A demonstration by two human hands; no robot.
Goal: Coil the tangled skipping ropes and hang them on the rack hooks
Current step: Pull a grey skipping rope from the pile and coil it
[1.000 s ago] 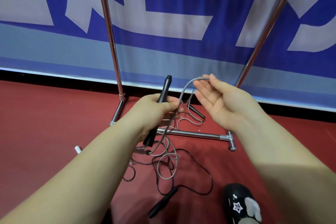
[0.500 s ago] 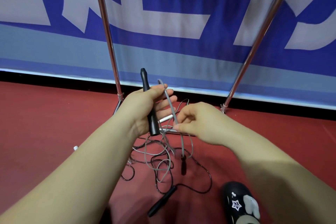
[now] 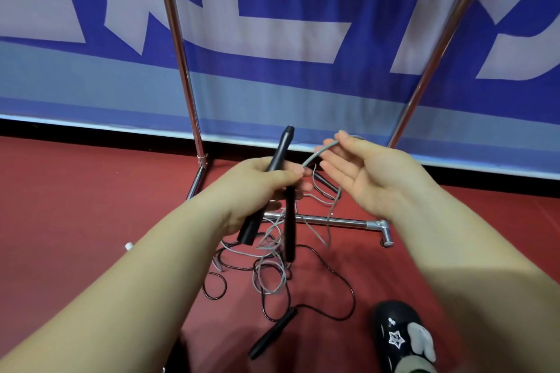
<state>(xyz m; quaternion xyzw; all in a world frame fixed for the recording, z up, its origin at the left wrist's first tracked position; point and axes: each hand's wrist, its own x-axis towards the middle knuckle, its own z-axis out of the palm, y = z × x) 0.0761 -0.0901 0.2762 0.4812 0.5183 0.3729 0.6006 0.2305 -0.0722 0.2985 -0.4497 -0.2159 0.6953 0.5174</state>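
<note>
My left hand (image 3: 260, 185) grips a black skipping-rope handle (image 3: 280, 150) that points up and away. A second black handle (image 3: 290, 230) hangs just below that hand. The grey rope (image 3: 318, 153) arcs from my left hand to my right hand (image 3: 372, 179), which is palm-up with straight fingers. There the rope passes between thumb and fingers and drops behind the hand. More grey rope lies tangled on the red floor (image 3: 269, 275), mixed with a thin black rope (image 3: 348, 288) and its black handle (image 3: 272, 333). The rack hooks are out of view.
The chrome rack's base bar (image 3: 336, 221) crosses the floor under my hands. Its two posts (image 3: 178, 54) (image 3: 436, 54) rise in front of a blue and white banner (image 3: 288, 24). A black shoe with a star (image 3: 400, 339) is at lower right. Something small and white (image 3: 128, 246) lies at left.
My right hand rose from beside the left hand and moved right, its fingers straightening and drawing the grey rope into an arc. The left hand tilted its handle; a second handle now hangs beneath it.
</note>
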